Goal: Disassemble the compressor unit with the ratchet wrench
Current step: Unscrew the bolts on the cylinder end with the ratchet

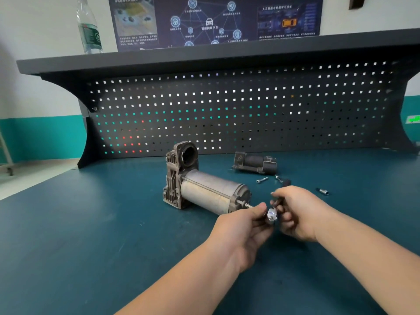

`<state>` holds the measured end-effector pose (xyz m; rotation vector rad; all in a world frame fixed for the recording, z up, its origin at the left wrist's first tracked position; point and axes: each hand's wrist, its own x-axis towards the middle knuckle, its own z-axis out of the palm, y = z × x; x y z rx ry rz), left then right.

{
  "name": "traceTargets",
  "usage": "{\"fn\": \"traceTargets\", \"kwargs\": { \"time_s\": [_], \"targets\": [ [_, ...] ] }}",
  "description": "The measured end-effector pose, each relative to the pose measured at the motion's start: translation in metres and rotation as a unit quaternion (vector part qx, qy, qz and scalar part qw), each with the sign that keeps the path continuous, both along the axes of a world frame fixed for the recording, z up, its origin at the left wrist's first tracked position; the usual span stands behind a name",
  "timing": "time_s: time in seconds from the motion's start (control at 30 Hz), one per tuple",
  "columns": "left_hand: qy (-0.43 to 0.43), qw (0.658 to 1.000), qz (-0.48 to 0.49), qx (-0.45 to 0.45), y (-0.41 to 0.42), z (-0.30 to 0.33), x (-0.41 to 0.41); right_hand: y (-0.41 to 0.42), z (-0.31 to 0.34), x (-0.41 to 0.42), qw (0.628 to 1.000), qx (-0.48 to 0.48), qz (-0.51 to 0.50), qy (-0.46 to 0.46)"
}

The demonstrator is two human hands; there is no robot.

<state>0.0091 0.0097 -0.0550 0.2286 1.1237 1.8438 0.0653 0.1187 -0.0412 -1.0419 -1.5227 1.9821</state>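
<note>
We have the compressor (204, 187) lying on its side near the middle of the worktop (91, 223), motor end toward us so the long bolt (246, 204) there is easy to reach. Our left hand (241, 226) pinches the shiny ratchet head (271, 215) to steady it on that bolt, while our right hand (297, 212) curls round the handle, ready to swing. Loose bolts (261, 180) and a removed part (255, 163) sit toward the back edge, out of the way.

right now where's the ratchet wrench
In the head view, the ratchet wrench is held between the left hand and right hand, at the compressor unit's near end.
</note>
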Motion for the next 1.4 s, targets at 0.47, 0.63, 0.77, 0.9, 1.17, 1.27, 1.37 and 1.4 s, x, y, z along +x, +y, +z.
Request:
{"fn": "traceTargets", "kwargs": {
  "time_s": [0.47, 0.63, 0.77, 0.9, 1.17, 1.27, 1.37, 1.4],
  "targets": [
    [-0.051, 0.996, 0.048, 0.047, -0.001, 0.003, 0.006, 0.009, 0.017, 0.007, 0.993, 0.094, 0.045, -0.058],
    [-0.019, 0.999, -0.018, 0.029, -0.005, 0.002, 0.007, 0.020, 0.020, 0.011, 0.989, 0.109, 0.058, -0.082],
    [0.013, 0.996, -0.088, 0.000, -0.004, 0.001, 0.009, 0.042, 0.028, 0.029, 0.973, 0.110, 0.144, -0.144],
    [0.041, 0.984, -0.171, -0.028, -0.004, 0.000, 0.013, 0.066, 0.033, 0.059, 0.949, 0.118, 0.273, -0.105],
    [0.034, 0.953, -0.298, -0.026, -0.005, -0.002, 0.033, 0.097, 0.038, 0.092, 0.757, 0.025, 0.635, 0.155],
    [0.020, 0.957, -0.288, -0.006, -0.002, 0.000, 0.039, 0.100, 0.039, 0.091, 0.703, 0.043, 0.669, 0.237],
    [0.031, 0.960, -0.278, 0.003, 0.001, 0.002, 0.044, 0.106, 0.038, 0.092, 0.675, 0.085, 0.681, 0.271],
    [0.040, 0.960, -0.276, 0.006, 0.003, 0.001, 0.047, 0.105, 0.040, 0.093, 0.672, 0.096, 0.678, 0.280]
  ]
}}
